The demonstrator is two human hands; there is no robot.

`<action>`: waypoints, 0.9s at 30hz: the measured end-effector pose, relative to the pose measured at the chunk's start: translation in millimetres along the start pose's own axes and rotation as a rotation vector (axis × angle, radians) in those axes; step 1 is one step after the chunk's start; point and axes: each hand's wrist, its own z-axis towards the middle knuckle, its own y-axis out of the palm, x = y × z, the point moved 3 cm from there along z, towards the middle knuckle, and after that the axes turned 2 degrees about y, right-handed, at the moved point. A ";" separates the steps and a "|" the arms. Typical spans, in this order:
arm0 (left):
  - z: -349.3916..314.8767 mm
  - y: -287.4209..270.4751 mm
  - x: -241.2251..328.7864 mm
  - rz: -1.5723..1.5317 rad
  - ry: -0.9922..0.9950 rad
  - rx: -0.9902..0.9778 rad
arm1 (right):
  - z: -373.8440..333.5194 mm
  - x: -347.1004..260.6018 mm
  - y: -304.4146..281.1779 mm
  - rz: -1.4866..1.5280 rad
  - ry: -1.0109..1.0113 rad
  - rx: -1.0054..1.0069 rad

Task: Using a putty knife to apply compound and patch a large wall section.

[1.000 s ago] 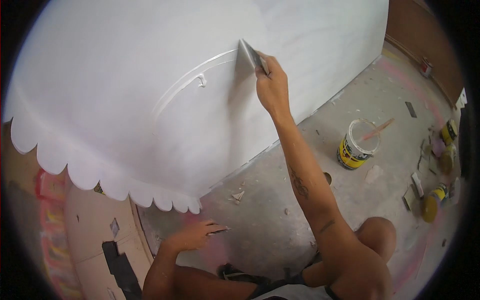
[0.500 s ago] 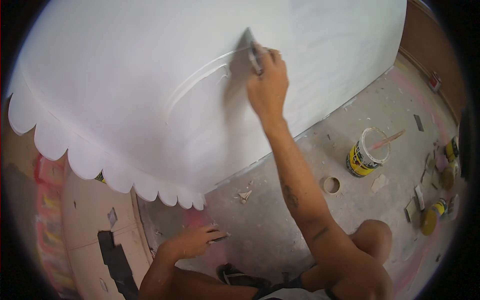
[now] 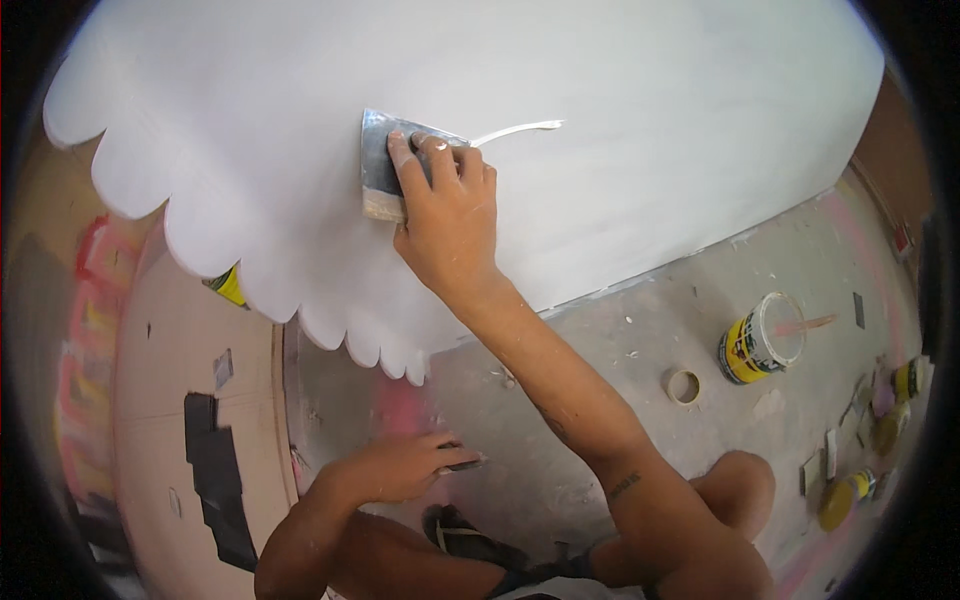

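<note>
My right hand (image 3: 450,215) presses a metal putty spreader (image 3: 380,170) flat against a large white panel (image 3: 640,120) with a scalloped edge. The fingers are spread over the spreader's dark blade, and a pale strip shows along its lower end. A raised white streak of filler (image 3: 520,128) runs to the right from the spreader. Low and close to my body, my left hand (image 3: 405,468) is closed on a thin dark flat piece (image 3: 462,458), seen nearly edge-on, whose kind I cannot make out.
On the grey floor to the right stand a yellow-and-black paint can (image 3: 745,350) with a stick across it and a tape roll (image 3: 683,387). More cans (image 3: 840,500) and scraps lie at the far right. Cardboard (image 3: 150,400) with a dark patch (image 3: 220,480) is at the left.
My right hand has swept the spreader left and down along the curved streak, flattening its left part. My left hand has barely moved. The whole view has shifted slightly.
</note>
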 end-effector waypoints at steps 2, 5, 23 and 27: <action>-3.1 2.0 -0.2 0.043 0.040 -0.066 | -9.6 -11.2 11.9 -0.016 -0.069 -0.047; -9.2 4.3 -3.9 0.059 0.032 -0.050 | -25.8 -24.0 28.6 -0.054 -0.127 -0.112; -3.8 -0.8 -6.4 -0.035 -0.001 -0.019 | -0.5 117.9 -83.6 0.330 0.352 0.114; 9.9 -9.2 17.3 -0.017 -0.022 -0.072 | 25.7 198.3 -144.4 0.215 0.505 0.325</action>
